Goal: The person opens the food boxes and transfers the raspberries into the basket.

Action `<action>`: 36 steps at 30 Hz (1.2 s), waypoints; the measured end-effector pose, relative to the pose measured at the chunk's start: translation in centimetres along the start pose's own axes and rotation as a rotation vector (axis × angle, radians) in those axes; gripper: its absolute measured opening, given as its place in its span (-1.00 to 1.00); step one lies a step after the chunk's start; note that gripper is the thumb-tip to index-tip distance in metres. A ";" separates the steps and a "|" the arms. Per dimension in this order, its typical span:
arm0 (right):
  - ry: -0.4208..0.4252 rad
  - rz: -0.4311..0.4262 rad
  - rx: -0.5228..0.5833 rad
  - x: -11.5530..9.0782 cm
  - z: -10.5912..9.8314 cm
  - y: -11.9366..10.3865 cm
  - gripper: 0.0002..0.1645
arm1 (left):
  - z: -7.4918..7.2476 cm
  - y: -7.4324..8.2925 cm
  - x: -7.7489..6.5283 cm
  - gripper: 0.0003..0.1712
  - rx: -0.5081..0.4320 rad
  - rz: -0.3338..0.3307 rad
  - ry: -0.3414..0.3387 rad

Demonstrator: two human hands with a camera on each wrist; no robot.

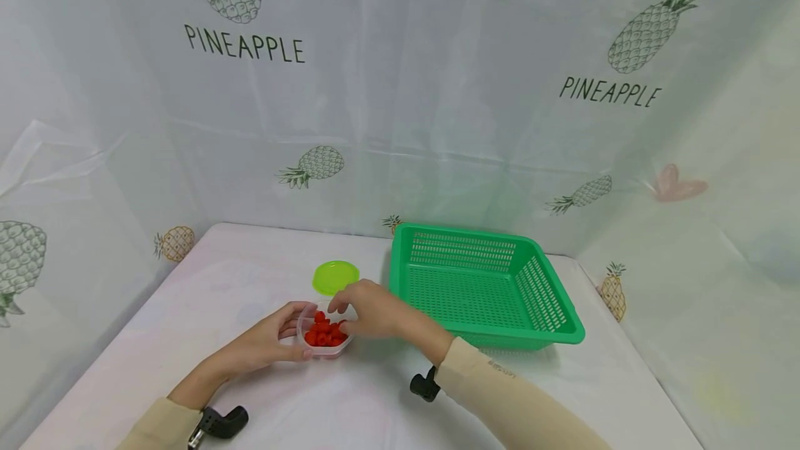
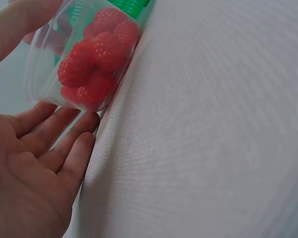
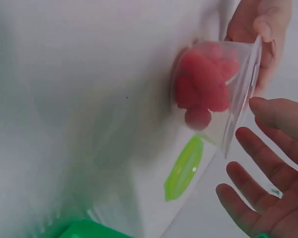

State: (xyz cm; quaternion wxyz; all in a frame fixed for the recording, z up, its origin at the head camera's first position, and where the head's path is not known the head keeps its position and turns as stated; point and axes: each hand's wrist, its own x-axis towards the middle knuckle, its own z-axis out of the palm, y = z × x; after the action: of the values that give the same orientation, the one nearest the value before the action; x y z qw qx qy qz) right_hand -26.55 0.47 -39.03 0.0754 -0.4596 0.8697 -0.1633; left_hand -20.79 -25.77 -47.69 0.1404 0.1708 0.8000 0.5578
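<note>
A clear plastic container (image 1: 326, 351) stands on the table with several red raspberries (image 1: 321, 334) in it. My left hand (image 1: 259, 344) holds the container from the left, thumb on the near side and fingers round the far side. In the left wrist view, the berries (image 2: 102, 52) show through its wall, heaped at the bottom. Over the container's right rim is my right hand (image 1: 373, 310), its fingers loosely bent and spread. The right wrist view shows nothing between those fingers (image 3: 260, 153), which are close to the container's rim.
Behind the container lies a bright green round lid (image 1: 335, 276). To the right stands a large green slotted basket (image 1: 562, 330), close to my right forearm. A pineapple-print sheet (image 1: 437, 89) hangs behind the table. Dark wrist-worn devices (image 1: 425, 385) hang under both wrists.
</note>
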 end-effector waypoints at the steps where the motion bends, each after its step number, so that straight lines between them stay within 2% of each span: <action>1: 0.003 0.000 -0.006 0.1 0.1 0.0 -0.67 | 0.0 0.0 0.0 0.01 0.001 0.002 -0.002; 9: 0.045 0.008 -0.006 0.7 1.0 -0.6 -0.69 | 0.0 0.0 0.2 -0.01 -0.012 0.006 -0.012; 18: 0.097 0.077 0.074 1.1 2.7 -0.8 -0.73 | 0.2 -0.1 0.3 -0.02 0.003 0.007 -0.011; 32: 0.138 0.149 0.137 1.2 4.2 -0.4 -0.79 | 0.1 0.0 0.3 -0.02 0.024 0.009 -0.005; 36: 0.155 0.164 0.120 1.4 4.5 -0.6 -0.80 | 0.0 -0.1 0.2 -0.02 0.019 0.005 -0.003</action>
State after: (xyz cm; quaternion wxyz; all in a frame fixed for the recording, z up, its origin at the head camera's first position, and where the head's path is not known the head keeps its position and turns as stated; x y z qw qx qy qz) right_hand -25.61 -2.01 -42.95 0.0484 -0.3675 0.8963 -0.2433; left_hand -20.97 -25.70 -47.84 0.1384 0.1750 0.8047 0.5502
